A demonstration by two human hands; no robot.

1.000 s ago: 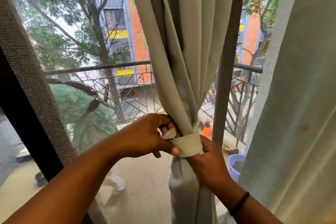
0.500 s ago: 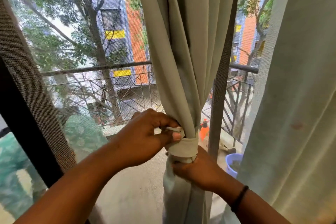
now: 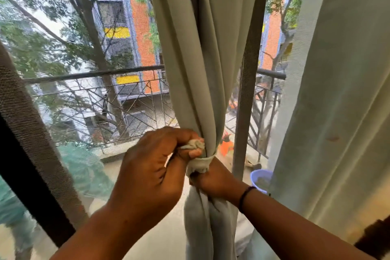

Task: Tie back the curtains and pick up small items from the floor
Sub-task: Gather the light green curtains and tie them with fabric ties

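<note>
Head view: left hand (image 3: 152, 167) pinches tie-back (image 3: 199, 163); right hand (image 3: 213, 181) grips curtain (image 3: 202, 69) beneath.

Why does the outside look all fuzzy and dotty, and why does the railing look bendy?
Head view: a mesh screen veils the trees and buildings, so they look grainy; the wide lens curves the railing; daylight comes from behind the curtain, leaving the left hand dimmer.

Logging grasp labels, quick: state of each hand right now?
Left hand: closed, pinching the tieback's loose end.
Right hand: closed, gripping the gathered curtain just under the tieback band.
</note>
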